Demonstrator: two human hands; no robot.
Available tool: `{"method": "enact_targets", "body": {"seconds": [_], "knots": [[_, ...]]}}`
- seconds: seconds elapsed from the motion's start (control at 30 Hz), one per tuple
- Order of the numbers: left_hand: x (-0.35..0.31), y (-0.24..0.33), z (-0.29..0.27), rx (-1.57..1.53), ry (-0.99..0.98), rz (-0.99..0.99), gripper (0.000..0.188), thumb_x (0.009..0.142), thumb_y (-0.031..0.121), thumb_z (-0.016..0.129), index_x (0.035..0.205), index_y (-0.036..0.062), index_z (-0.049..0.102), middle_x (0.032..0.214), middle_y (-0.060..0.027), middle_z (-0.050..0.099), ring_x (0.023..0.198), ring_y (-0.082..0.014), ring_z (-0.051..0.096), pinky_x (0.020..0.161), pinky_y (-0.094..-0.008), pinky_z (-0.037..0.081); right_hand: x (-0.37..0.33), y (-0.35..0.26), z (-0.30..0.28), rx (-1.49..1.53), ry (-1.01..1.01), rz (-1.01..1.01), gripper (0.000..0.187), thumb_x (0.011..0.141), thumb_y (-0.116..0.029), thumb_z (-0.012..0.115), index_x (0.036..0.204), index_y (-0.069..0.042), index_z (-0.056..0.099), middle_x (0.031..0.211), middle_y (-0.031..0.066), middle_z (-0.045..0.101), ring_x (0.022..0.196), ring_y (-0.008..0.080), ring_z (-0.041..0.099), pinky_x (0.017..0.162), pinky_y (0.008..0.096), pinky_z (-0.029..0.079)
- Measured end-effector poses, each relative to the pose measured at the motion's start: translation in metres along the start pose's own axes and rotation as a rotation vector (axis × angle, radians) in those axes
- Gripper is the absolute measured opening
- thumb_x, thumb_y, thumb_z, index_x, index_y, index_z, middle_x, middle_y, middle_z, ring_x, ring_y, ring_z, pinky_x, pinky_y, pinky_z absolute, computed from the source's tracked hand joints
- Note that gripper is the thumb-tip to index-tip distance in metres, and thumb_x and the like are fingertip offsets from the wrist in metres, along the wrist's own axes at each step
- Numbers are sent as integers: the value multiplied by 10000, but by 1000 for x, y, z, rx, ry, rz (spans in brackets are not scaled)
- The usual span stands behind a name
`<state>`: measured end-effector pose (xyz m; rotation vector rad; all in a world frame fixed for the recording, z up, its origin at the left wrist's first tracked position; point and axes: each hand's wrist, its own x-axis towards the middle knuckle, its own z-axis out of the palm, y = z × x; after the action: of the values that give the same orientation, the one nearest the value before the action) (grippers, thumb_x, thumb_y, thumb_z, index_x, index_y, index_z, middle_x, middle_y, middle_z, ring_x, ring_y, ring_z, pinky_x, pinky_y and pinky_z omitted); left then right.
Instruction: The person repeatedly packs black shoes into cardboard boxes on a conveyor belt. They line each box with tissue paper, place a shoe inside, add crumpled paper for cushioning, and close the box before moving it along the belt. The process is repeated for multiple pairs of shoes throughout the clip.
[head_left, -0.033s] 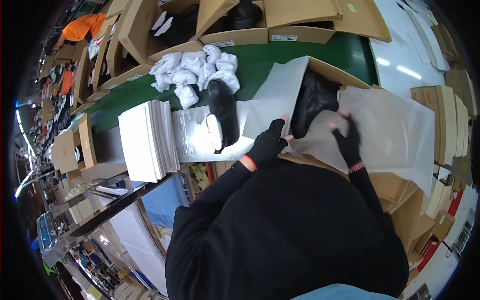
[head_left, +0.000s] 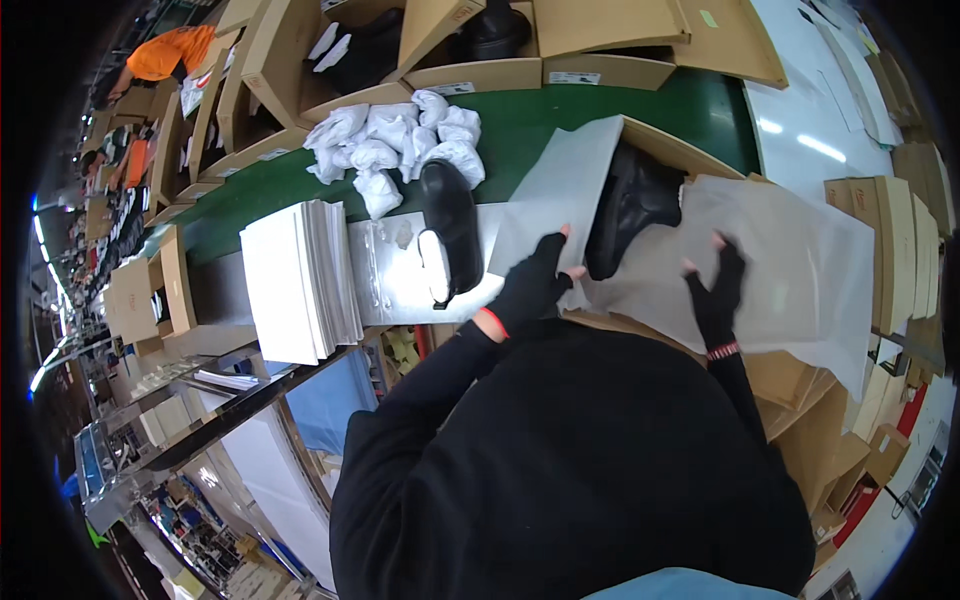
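1 black boot [head_left: 625,210] lies in the carton [head_left: 675,155], translucent paper [head_left: 560,170] unfolded; a 2nd boot [head_left: 455,225] remains outside, on the metal surface [head_left: 489,225]. Left hand [head_left: 535,285] at the paper's left flap; grip cannot be determined. Right hand [head_left: 718,295] empty, fingers spread; since the earlier frame, shifted right, away from the boxed boot.

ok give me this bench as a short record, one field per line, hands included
left hand: black fingerless glove, thumb and finger apart, at the left paper sheet; grip unclear
right hand: matching glove, fingers spread, over the right paper sheet
in box: black boot in an open cardboard box, between the sheets
left of box: black footwear with white material beside it
far left: stack of white sheets
beyond: white bundles on a green surface
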<state>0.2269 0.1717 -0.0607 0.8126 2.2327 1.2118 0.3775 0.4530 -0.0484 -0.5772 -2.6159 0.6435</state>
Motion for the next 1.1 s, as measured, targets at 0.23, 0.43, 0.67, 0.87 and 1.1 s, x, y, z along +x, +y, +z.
{"method": "enact_targets", "body": {"seconds": [0.23,0.43,0.67,0.87,1.1], "knots": [[117,-42,-153,909,-64,371,455,745,181,636,1191,101,592,903,-134,570,810,-320,574,679,-430,470,-77,25,-55,-509,-241,392,891,732,-357,742,1444,-34,316,1544,187,223,1450,410,96,1091,678,36],[193,-167,-163,1264,-211,618,223,839,245,553,942,79,661,938,-153,627,915,-316,576,731,-455,435,-11,-36,-35,-78,41,173,807,757,-377,749,1380,-21,379,1469,224,328,1421,430,171,1113,624,96],[165,11,-187,379,386,344,336,668,74,724,960,51,559,815,-119,615,810,-345,623,732,-393,496,27,-90,-62,578,-88,180,804,782,-326,782,1400,-9,377,1378,187,459,1313,313,420,1080,379,346],[62,148,-124,20,-39,336,283,814,166,731,1009,44,567,870,-76,618,808,-165,625,715,-327,495,69,-109,-21,937,-406,-161,920,782,-346,785,1468,-11,270,1388,183,447,1283,239,437,1066,345,342],[13,161,-37,139,425,749,454,587,123,794,1016,132,645,1035,-88,598,958,-300,592,779,-380,485,75,-95,-31,1500,-707,-24,585,844,-260,693,1343,-52,469,1203,71,581,1084,160,565,946,308,434]]}}
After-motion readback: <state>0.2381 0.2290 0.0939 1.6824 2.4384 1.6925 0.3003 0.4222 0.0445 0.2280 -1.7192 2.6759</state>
